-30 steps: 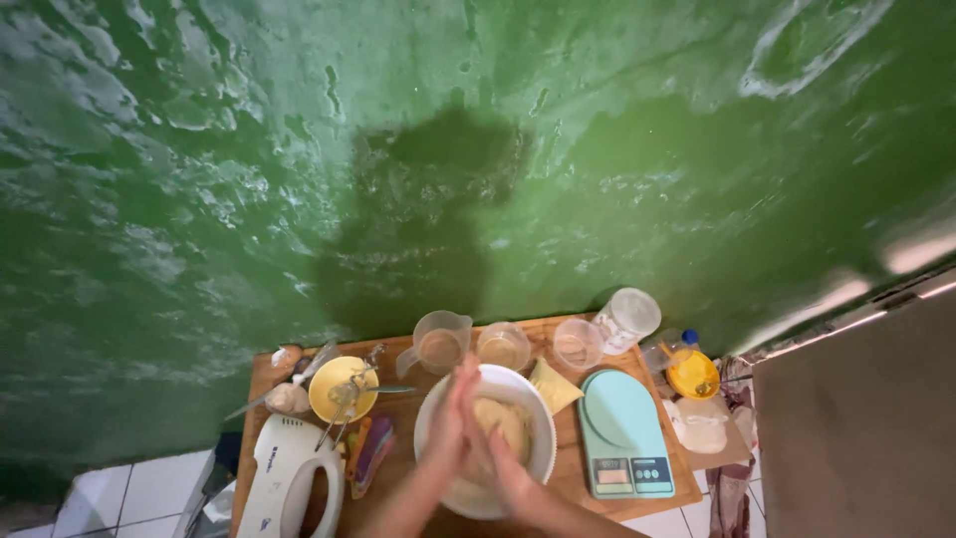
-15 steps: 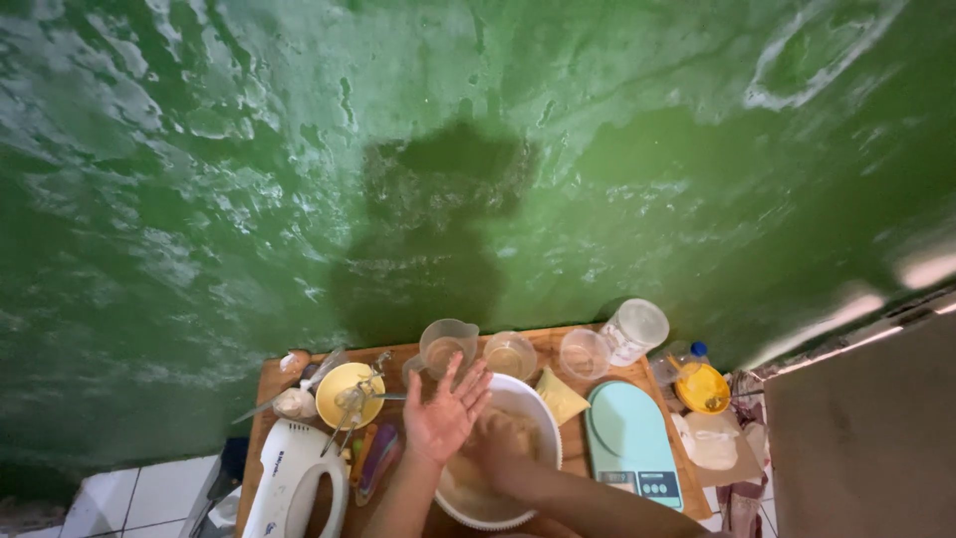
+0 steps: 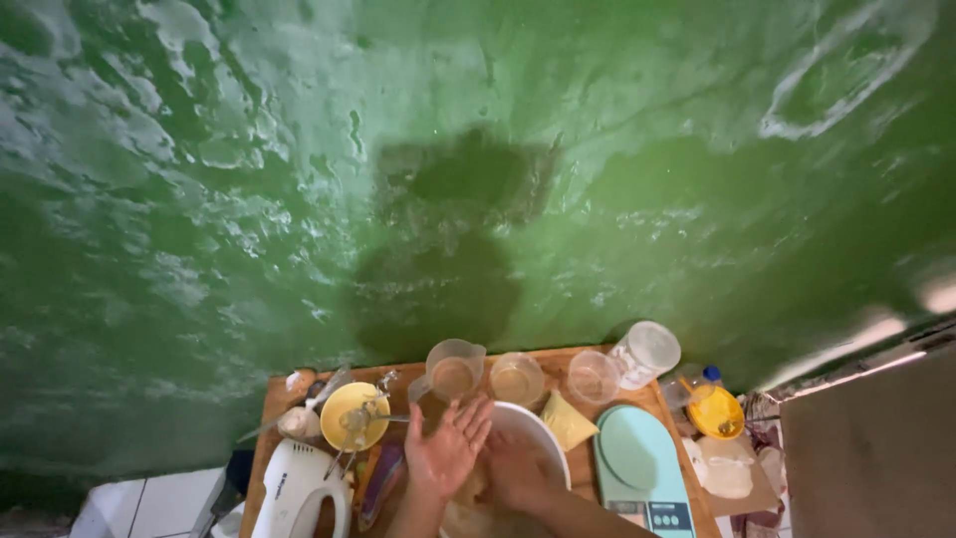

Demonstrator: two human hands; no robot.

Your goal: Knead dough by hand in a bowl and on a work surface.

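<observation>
My left hand [image 3: 448,450] is open, palm up and fingers spread, over the left rim of a white mixing bowl [image 3: 545,426]. My right hand [image 3: 518,468] reaches down inside the bowl onto pale dough [image 3: 468,518]. The right hand's fingers are dark and partly hidden, so its grip is unclear. The bowl stands on a small wooden table [image 3: 277,399] at the bottom of the view.
A yellow bowl [image 3: 341,401] holds metal beaters, with a white hand mixer [image 3: 299,490] and an egg [image 3: 295,422] to the left. Behind stand a measuring jug [image 3: 454,371], two clear cups [image 3: 518,379] and a plastic tub [image 3: 647,351]. A teal scale [image 3: 637,458] lies on the right. A green wall [image 3: 448,149] fills the rest of the view.
My hands were pressed together over the bowl. The left hand has lifted and opened to the left, and the right hand has dropped into the bowl. The view tilted up.
</observation>
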